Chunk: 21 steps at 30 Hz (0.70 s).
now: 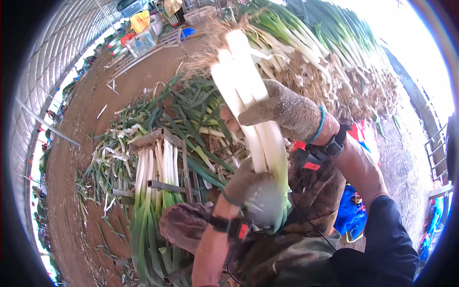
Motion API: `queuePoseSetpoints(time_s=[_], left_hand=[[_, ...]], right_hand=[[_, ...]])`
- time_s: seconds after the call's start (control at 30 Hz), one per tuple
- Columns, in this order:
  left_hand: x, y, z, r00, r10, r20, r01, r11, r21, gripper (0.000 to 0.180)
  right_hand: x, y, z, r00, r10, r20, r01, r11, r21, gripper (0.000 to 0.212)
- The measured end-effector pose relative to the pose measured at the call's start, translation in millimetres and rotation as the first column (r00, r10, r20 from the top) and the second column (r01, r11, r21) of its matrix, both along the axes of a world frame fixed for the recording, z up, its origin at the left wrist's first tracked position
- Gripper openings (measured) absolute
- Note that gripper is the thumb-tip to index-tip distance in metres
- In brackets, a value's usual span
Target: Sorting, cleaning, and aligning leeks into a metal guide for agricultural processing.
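Both my hands, in dirty work gloves, are closed round a small bunch of leeks (pixel 260 138) held up in front of me. My right hand (pixel 287 110) wraps the white stems near the middle. Lower down, my left hand (pixel 248 184) grips the same bunch where white turns to green. The roots point away from me, up and to the left. The green end hangs over my lap, partly blurred. To the left, more leeks (pixel 152 177) lie in a metal rack (pixel 185 167), roots against its far plate.
A large pile of untrimmed leeks (pixel 330 57) lies far right, roots toward me. Leaf scraps (pixel 129 138) cover the ground round the rack. A basket (pixel 142 44) stands on a frame at the far left. A blue bag (pixel 351 215) is beside my right leg.
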<state>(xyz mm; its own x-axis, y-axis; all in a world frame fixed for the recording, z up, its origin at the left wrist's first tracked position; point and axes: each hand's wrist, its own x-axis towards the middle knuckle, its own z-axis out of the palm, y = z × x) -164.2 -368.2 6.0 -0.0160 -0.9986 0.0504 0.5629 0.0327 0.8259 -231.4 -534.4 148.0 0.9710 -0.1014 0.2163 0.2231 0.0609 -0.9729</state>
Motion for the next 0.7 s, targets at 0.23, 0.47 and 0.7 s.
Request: queuePoseSetpoints(time_s=[0.23,0.47,0.7], left_hand=[[-77.4,10.0,-13.5,0.596,0.608,0.524,-0.627,0.76,-0.17,0.109],[-10.8,-13.7,57.5,-0.136,0.808,0.573,-0.499,0.443,-0.744,0.076],[51.4,58.1,220.8,-0.717,0.496,0.49,-0.241,0.483,-0.842,0.076]], right_hand=[[-1.0,7.8,8.7,0.949,-0.309,0.057,0.314,0.942,-0.119,0.037],[-15.1,41.0,47.0,0.918,-0.346,0.194,0.361,0.932,-0.044,0.038],[17.9,30.1,59.1,0.975,-0.155,0.158,0.164,0.985,-0.044,0.046]])
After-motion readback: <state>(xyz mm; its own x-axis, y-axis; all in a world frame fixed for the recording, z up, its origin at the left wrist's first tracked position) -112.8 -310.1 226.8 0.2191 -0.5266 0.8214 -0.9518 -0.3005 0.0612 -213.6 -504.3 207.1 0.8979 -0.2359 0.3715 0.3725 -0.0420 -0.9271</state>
